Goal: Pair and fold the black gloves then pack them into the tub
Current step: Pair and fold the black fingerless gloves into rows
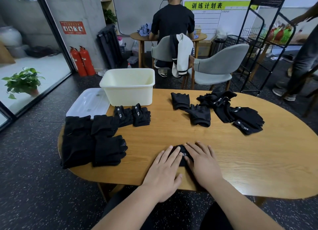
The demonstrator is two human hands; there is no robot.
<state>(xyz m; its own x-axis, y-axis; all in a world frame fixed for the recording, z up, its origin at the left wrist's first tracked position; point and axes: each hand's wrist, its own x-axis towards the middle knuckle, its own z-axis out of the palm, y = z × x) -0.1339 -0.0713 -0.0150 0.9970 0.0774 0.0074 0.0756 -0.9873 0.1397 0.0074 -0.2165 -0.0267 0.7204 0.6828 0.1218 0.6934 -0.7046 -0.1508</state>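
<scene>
Oval wooden tabletop [172, 133], seen from above. At 6 o'clock: small folded black fabric glove bundle [182, 155] with white lettering, pressed flat beneath left hand [165, 171] and right hand [203, 164]; fingers [173, 151] extended and spread, palms down, gripping nothing. At 9 o'clock: stack of larger folded black gloves [91, 142]. At 11 o'clock: two folded labelled pairs [132, 115], just before empty cream rectangular plastic tub [128, 86]; white lid [89, 102] touching its left side. At 1 to 2 o'clock: loose unsorted black gloves [220, 109].
</scene>
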